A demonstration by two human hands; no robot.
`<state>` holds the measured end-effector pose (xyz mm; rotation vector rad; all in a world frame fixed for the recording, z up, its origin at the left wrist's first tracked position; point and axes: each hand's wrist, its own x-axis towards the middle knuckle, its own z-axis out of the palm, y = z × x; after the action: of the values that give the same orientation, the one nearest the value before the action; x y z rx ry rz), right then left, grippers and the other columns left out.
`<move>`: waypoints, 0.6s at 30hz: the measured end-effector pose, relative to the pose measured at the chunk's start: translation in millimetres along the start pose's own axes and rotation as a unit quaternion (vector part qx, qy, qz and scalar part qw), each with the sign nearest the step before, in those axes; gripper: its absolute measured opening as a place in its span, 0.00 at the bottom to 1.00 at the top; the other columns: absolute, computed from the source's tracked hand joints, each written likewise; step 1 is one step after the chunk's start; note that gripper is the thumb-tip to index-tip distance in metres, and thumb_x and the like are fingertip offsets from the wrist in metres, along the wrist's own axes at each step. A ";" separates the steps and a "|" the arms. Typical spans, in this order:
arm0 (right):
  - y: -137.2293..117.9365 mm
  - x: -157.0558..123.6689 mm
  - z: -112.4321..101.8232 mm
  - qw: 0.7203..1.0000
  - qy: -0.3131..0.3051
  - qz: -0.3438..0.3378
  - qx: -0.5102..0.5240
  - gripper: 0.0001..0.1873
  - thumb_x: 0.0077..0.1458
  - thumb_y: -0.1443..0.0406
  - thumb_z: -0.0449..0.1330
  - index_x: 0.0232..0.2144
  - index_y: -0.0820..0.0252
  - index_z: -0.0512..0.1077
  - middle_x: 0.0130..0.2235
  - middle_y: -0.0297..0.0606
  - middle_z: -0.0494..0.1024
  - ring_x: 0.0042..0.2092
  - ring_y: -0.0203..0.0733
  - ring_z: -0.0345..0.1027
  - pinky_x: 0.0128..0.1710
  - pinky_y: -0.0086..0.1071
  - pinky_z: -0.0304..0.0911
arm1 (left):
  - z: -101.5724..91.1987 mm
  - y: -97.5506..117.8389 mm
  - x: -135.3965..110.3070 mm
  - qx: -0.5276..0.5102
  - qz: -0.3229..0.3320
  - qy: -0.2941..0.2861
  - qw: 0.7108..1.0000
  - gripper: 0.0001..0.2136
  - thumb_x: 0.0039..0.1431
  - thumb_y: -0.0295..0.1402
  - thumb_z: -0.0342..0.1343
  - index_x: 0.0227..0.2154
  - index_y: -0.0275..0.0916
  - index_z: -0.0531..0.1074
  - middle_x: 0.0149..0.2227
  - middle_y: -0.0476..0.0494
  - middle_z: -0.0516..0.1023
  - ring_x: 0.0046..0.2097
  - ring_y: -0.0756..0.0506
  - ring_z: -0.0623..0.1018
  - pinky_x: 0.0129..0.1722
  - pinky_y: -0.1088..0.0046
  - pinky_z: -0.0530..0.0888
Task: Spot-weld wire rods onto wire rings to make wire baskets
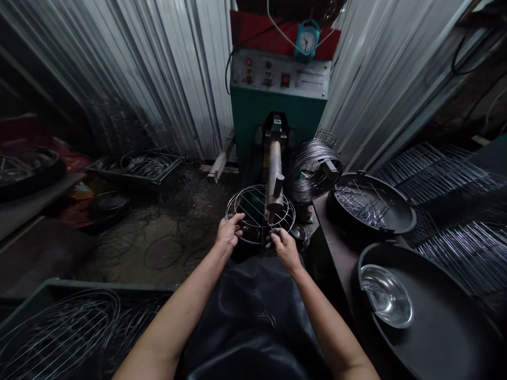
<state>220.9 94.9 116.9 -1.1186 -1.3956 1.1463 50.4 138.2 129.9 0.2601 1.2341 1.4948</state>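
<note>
A round wire rack (247, 196) with straight cross wires is held under the cylindrical arm (274, 174) of a green spot welding machine (249, 119). My left hand (228, 230) pinches the rack's rim at its near left side. At the near right edge, my right hand (283, 246) is closed close below the machine's electrode tip (271, 217). Its fingertips pinch a small thin wire piece at the rim; its exact shape is too small to make out.
A wire coil (315, 170) hangs right of the machine. Beside me stand a black pan (402, 214) of short wire pieces and a larger pan (439, 316) holding a steel bowl (396, 303). Wire racks fill a green bin (51, 287) at lower left. Loose rings litter the floor.
</note>
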 end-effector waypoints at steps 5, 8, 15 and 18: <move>0.2 6.9 0.3 1.000 0.002 0.001 0.004 0.10 0.51 0.58 0.54 0.31 0.59 0.66 0.27 0.33 0.74 0.23 0.35 0.68 0.25 0.28 0.62 | 5.2 2.9 -1.3 -0.009 -0.001 0.002 1.000 0.20 0.29 0.26 0.66 0.24 0.38 0.60 0.17 0.60 0.59 0.15 0.60 0.54 0.14 0.82 0.48; -3.4 9.5 2.7 1.000 0.000 0.009 0.000 0.12 0.51 0.57 0.54 0.32 0.59 0.67 0.27 0.33 0.74 0.23 0.36 0.68 0.23 0.27 0.61 | 6.6 0.8 -4.5 -0.008 -0.007 0.009 1.000 0.20 0.30 0.27 0.66 0.22 0.38 0.58 0.16 0.61 0.56 0.15 0.59 0.54 0.14 0.82 0.48; 27.1 -31.1 -27.9 0.992 0.120 0.046 -0.002 0.20 0.50 0.52 0.56 0.39 0.61 0.72 0.32 0.38 0.76 0.27 0.39 0.69 0.27 0.30 0.63 | -13.0 19.4 13.2 0.087 -0.103 -0.014 0.991 0.18 0.37 0.42 0.66 0.27 0.37 0.67 0.22 0.54 0.65 0.21 0.54 0.66 0.21 0.75 0.68; 59.1 -64.8 -52.5 0.984 0.108 0.135 -0.040 0.24 0.44 0.49 0.59 0.33 0.64 0.74 0.21 0.35 0.71 0.21 0.37 0.64 0.21 0.30 0.59 | -13.3 37.1 32.4 0.128 -0.141 -0.045 0.981 0.16 0.35 0.37 0.67 0.26 0.36 0.68 0.22 0.51 0.67 0.21 0.52 0.67 0.22 0.72 0.70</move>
<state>283.7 43.7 54.6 -1.4781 -1.1547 1.1257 7.4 164.1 138.9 0.3063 1.3292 1.0720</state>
